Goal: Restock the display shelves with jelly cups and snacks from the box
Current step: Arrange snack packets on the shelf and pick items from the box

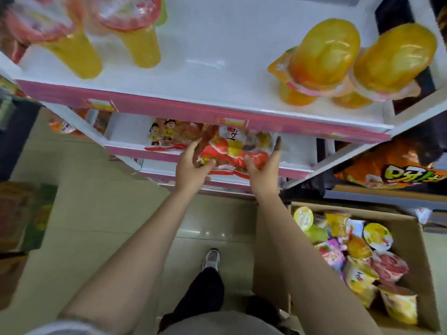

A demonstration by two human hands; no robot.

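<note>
both arms outstretched, left grip (193,163) and right grip (262,165) curled closed

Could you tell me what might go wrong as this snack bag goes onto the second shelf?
1. The orange snack bag overhangs the front edge of the second shelf, held by the left hand and right hand; released early, it may slide off.
2. Pushing it in could shove the character-print packet beside it.
3. The open cardboard box stands close by the person's foot, a possible trip hazard.
</note>
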